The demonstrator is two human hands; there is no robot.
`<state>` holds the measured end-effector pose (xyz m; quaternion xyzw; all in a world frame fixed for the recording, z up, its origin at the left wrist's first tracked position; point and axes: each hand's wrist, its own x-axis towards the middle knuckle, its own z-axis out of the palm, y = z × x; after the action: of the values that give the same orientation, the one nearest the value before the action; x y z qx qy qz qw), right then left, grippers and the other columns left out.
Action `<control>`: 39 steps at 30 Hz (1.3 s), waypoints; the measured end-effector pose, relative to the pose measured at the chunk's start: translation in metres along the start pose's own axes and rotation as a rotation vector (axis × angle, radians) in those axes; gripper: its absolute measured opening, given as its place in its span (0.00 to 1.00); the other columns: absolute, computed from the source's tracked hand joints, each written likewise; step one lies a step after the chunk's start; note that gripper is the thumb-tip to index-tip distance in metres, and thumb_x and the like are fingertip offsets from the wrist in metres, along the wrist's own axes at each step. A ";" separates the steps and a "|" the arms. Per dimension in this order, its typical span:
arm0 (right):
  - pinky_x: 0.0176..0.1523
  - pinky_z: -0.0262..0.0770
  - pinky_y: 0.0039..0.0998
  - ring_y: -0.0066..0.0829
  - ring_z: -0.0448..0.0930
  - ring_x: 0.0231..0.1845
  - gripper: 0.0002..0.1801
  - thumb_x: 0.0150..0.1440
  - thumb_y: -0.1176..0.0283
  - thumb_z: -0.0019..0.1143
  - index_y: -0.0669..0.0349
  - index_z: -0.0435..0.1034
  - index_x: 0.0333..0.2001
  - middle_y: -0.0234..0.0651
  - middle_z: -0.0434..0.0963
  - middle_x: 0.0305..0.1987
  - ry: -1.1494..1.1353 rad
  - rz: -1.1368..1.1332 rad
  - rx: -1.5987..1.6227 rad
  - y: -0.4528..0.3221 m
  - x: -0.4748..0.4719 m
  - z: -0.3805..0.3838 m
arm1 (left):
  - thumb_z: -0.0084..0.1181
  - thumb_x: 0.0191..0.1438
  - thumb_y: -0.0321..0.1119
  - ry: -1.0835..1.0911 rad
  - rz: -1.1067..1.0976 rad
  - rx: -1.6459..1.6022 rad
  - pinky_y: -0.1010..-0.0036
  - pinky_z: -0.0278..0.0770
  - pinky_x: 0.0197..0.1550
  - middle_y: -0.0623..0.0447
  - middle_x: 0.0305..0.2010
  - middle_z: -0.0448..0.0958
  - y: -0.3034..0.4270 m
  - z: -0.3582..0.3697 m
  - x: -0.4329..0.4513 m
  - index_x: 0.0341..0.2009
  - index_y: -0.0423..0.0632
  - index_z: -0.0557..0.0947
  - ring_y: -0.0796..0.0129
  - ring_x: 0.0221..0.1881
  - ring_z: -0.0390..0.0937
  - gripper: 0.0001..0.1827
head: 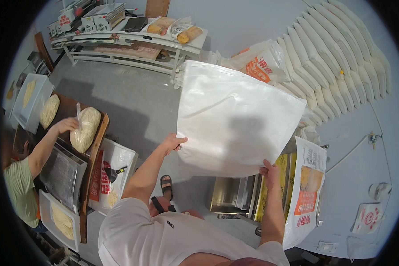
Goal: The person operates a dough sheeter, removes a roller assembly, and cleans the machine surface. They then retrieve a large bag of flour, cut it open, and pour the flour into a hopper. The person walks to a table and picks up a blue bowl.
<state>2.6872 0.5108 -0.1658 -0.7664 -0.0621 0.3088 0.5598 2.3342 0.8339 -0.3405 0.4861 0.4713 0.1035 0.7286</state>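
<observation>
A large glossy white flattened sack (232,123), perhaps of woven plastic, is spread out in front of me above the floor. My left hand (173,143) pinches its near left corner, thumb on top. At the near right corner, my right hand (270,171) grips the edge with the thumb up. The sack's underside is hidden, and a shadow falls across its right half. Below and right of it stands a metal-sided cart (232,196) with yellow printed material (265,196) in it. A printed flour sack (307,193) hangs over the cart's right side, near my right forearm.
Full white sacks (332,60) are stacked along the wall. A white machine table (119,60) stands at the back. At left, a co-worker's hand (66,125) touches a bag of noodles or dough strips (85,129) on a wooden table (94,156), beside plastic tubs (61,221).
</observation>
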 end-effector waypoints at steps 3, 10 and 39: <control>0.27 0.74 0.28 0.28 0.77 0.20 0.16 0.59 0.65 0.71 0.65 0.75 0.42 0.35 0.79 0.27 0.077 -0.117 -0.081 -0.060 0.032 0.002 | 0.69 0.60 0.48 0.010 0.103 -0.021 0.73 0.65 0.24 0.58 0.23 0.74 0.064 -0.002 0.002 0.36 0.45 0.84 0.75 0.22 0.68 0.18; 0.26 0.71 0.24 0.22 0.76 0.23 0.10 0.67 0.68 0.63 0.63 0.74 0.44 0.31 0.79 0.30 -0.232 -0.266 0.251 -0.185 0.110 -0.019 | 0.63 0.65 0.47 -0.101 0.423 0.049 0.75 0.63 0.25 0.62 0.22 0.71 0.271 -0.038 0.016 0.28 0.50 0.80 0.78 0.22 0.65 0.17; 0.56 0.74 0.27 0.22 0.78 0.50 0.25 0.67 0.71 0.59 0.70 0.68 0.64 0.34 0.80 0.49 -0.247 -0.924 0.252 -0.587 0.549 0.256 | 0.69 0.58 0.36 0.321 1.123 0.124 0.70 0.75 0.59 0.53 0.53 0.82 0.718 -0.151 0.302 0.69 0.46 0.69 0.69 0.52 0.78 0.36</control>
<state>3.1348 1.1776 0.0925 -0.5427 -0.4235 0.1219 0.7150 2.5970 1.4734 0.0493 0.6813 0.2511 0.5181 0.4521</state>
